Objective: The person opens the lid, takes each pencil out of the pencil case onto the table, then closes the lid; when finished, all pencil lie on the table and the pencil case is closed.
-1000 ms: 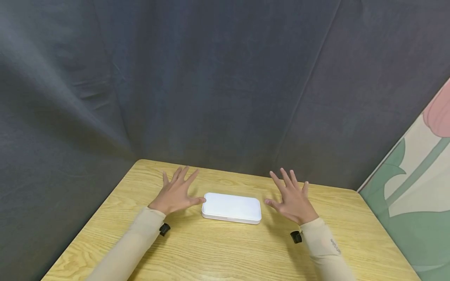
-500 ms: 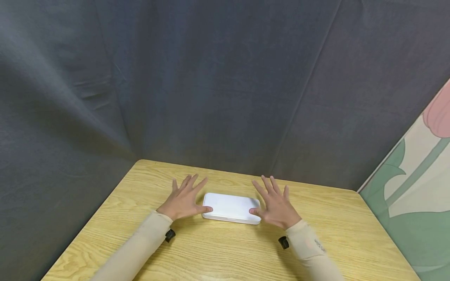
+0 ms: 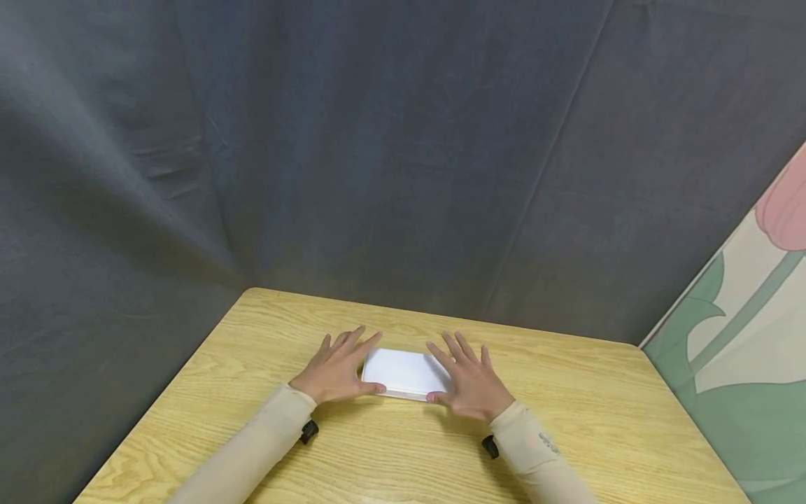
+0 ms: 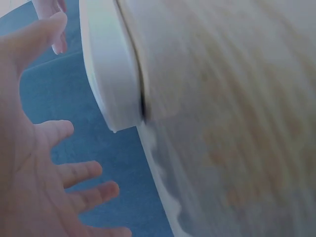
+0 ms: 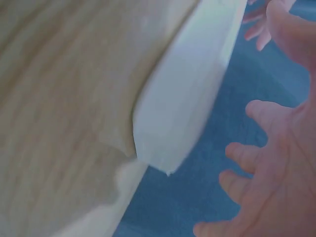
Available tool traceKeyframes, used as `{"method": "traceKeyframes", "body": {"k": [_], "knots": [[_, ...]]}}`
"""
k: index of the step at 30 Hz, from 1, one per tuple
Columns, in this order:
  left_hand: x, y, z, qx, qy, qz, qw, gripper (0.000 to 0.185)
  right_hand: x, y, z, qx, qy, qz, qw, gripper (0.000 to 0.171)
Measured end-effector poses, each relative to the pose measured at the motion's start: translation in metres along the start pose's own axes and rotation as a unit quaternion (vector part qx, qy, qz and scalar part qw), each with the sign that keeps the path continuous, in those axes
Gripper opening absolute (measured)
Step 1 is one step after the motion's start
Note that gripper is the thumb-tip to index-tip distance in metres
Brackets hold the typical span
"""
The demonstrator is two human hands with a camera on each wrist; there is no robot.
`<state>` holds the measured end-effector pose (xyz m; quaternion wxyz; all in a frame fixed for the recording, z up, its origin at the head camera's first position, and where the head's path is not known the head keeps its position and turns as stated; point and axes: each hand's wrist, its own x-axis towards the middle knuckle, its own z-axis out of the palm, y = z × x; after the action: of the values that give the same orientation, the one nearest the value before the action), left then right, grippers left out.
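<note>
A flat white case [image 3: 406,372] with rounded corners lies on the wooden table [image 3: 378,448], its long side across. My left hand [image 3: 336,371] hovers over its left end, fingers spread and thumb tip at the near edge. On the other end my right hand [image 3: 471,383] mirrors it, thumb by the near edge and fingers spread toward the back. In the left wrist view the palm [image 4: 34,173] faces the white case [image 4: 111,69] with a gap between. The right wrist view likewise has the spread right hand [image 5: 276,173] apart from the case's end [image 5: 177,98].
A dark grey curtain [image 3: 390,154] hangs behind the table's far edge and along the left. At the right stands a panel [image 3: 743,350] printed with a pink and green flower. Each wrist bears a small black device [image 3: 309,431].
Both hands have moved inward from beside the white case and a little nearer the body, so they now overlap its two ends. The case has stayed in place.
</note>
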<state>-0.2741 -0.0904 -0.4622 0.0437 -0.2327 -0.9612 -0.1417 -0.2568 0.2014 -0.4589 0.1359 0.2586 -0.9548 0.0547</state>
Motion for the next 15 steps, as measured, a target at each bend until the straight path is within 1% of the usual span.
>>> {"method": "traceKeyframes", "body": {"k": [3,8,12,15], "knots": [[0.000,0.000,0.003,0.003,-0.007,0.005,1.0000,0.098,0.002,-0.005,0.003,-0.001,-0.028,-0.006,1.000,0.087],[0.000,0.000,0.005,-0.008,-0.017,0.009,0.9998,0.096,0.003,-0.011,0.008,-0.006,-0.065,-0.008,0.998,0.084],[0.000,0.000,0.005,-0.007,-0.024,0.010,0.9996,0.095,0.004,-0.014,0.011,-0.012,-0.075,-0.011,0.997,0.083],[0.000,-0.001,0.006,-0.015,-0.028,0.012,0.9994,0.094,0.005,-0.015,0.012,-0.021,-0.071,-0.012,0.997,0.083]]}}
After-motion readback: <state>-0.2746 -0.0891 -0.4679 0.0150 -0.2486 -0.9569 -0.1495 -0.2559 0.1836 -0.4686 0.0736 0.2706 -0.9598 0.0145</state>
